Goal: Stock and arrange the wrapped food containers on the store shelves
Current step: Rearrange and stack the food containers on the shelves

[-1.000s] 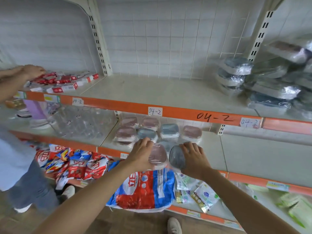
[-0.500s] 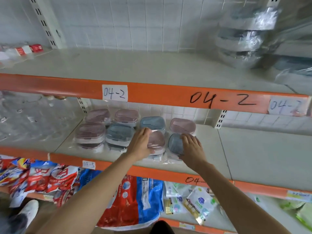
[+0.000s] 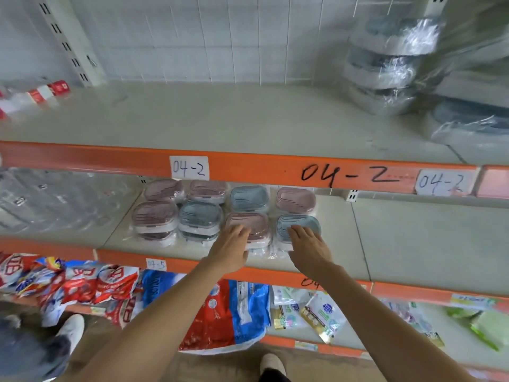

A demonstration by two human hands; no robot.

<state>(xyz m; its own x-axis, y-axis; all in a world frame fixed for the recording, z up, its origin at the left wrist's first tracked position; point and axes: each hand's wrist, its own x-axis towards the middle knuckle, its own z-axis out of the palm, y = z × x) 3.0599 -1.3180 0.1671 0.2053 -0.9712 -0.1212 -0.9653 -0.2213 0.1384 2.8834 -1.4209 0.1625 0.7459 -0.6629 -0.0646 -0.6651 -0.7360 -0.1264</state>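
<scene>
Both containers have gone from the shelf lip, where they were carried a second ago, onto the middle shelf (image 3: 358, 238) and now sit flat in the near row. Since half a second ago the fingers have flattened and eased back toward the near edges.

On the left, the left hand (image 3: 231, 249) lies with fingers straight, fingertips (image 3: 242, 230) resting on the near part of the pink container (image 3: 248, 224) — touching, not gripping. To its right, the right hand (image 3: 308, 246) does the same on the blue container (image 3: 300, 224), fingers spread and relaxed, holding nothing.

Each container lies straight ahead of its own hand, on the far side of the knuckles, long axis running left to right across the shelf. They stand just beside one another, closing a near row of four in front of a far row of four under the orange rail (image 3: 248, 169) marked 04-2. The two near-left containers each seem to sit on a second one.

Any squaring-up, I judge, would be a short push away from the body, each hand on its own piece. Bare shelf lies to the right of the blue one, so further stock would likely go there. More wrapped containers (image 3: 391, 67) are stacked on the upper shelf at the far right, blurred.
</scene>
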